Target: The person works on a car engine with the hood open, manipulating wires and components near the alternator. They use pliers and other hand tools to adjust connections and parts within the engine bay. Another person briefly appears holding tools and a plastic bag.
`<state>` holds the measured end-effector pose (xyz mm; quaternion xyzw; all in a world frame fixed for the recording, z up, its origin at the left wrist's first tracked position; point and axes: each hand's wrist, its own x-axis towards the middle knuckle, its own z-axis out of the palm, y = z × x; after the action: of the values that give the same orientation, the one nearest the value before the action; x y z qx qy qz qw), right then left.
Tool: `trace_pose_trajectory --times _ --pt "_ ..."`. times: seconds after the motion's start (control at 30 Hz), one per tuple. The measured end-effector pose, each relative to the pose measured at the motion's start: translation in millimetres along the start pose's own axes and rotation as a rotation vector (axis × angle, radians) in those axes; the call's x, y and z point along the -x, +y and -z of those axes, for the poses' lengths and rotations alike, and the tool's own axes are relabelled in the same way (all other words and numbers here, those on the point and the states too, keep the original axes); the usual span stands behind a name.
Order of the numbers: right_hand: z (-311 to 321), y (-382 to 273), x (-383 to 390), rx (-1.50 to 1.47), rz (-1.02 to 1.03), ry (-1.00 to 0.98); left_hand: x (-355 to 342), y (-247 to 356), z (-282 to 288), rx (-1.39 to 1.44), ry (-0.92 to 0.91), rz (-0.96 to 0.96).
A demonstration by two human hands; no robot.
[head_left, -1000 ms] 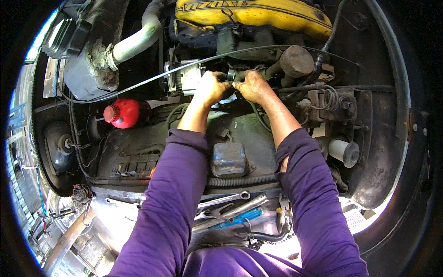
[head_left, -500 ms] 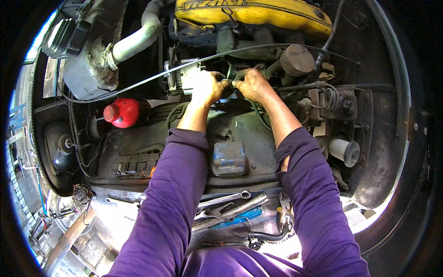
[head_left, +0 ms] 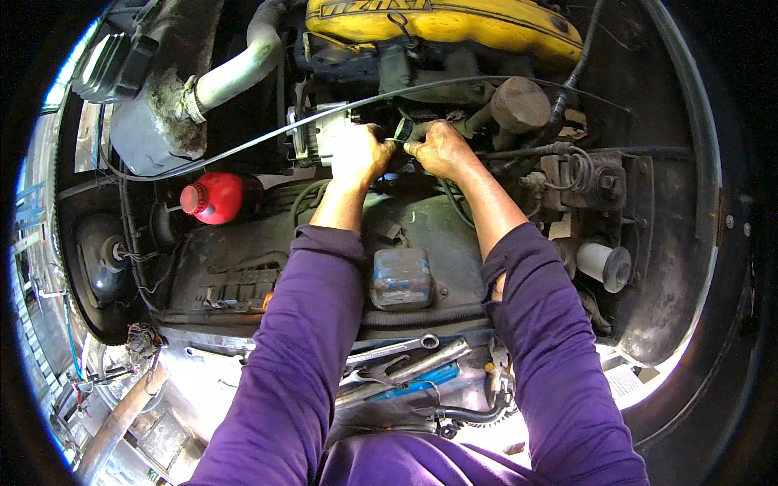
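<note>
Both my arms reach forward in purple sleeves into an engine bay. My left hand (head_left: 362,156) is closed beside the bright silver alternator (head_left: 318,134), its fingers curled inward. Facing it, my right hand (head_left: 444,151) is also closed, with the thumb toward the left one. Between them shows a small round part with a pale rim, like a hose end (head_left: 403,129). A thin, light strip seems to run between the thumbs. What the fingertips grip is hidden. A thin cable (head_left: 267,139) arches over the hands below the yellow engine cover (head_left: 454,28).
A red bottle (head_left: 217,198) stands at left, near a pale intake pipe (head_left: 243,77). A round dark canister (head_left: 521,105) sits right of my hands. Nearer lie a small box-shaped part (head_left: 402,278), a wrench (head_left: 397,348) and other tools. A white cylinder (head_left: 596,261) is at right.
My left hand has shifted slightly left and the right thumb has moved a little. The round hose-like end between the hands shows more plainly now.
</note>
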<state>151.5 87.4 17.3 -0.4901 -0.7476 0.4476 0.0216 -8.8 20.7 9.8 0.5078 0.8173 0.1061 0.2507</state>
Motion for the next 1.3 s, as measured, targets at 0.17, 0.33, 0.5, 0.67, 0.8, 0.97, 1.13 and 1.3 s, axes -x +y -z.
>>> trace_pose_trajectory --times 0.17,0.33,0.5,0.67,0.8,0.97,1.13,1.3 --pt "-3.5 0.9 -0.6 0.118 -0.050 0.055 -1.1 -0.9 19.1 0.456 -0.318 0.096" --pt "0.9 0.7 2.6 0.017 -0.024 0.097 2.0 -0.3 12.9 0.391 -0.225 0.082" --pt "-0.3 0.9 3.9 -0.060 0.249 0.152 -3.6 -8.0 3.0 0.455 -0.198 0.044" --pt "3.0 4.8 7.8 0.162 0.220 0.161 -3.9 -9.5 8.0 0.299 -0.202 -0.033" --pt "11.1 1.3 7.7 0.314 0.237 0.125 -2.1 -5.8 7.9 0.268 -0.156 -0.015" --pt "8.0 -13.2 3.2 0.512 0.188 -0.098 -4.1 -5.2 1.5 0.187 -0.095 0.006" --pt "5.8 -9.8 11.3 0.311 0.483 0.052 -9.6 -12.5 0.0 0.265 -0.127 0.028" --pt "-12.2 -3.8 8.5 0.163 0.338 0.144 -8.8 -11.6 2.4 0.441 -0.219 0.032"
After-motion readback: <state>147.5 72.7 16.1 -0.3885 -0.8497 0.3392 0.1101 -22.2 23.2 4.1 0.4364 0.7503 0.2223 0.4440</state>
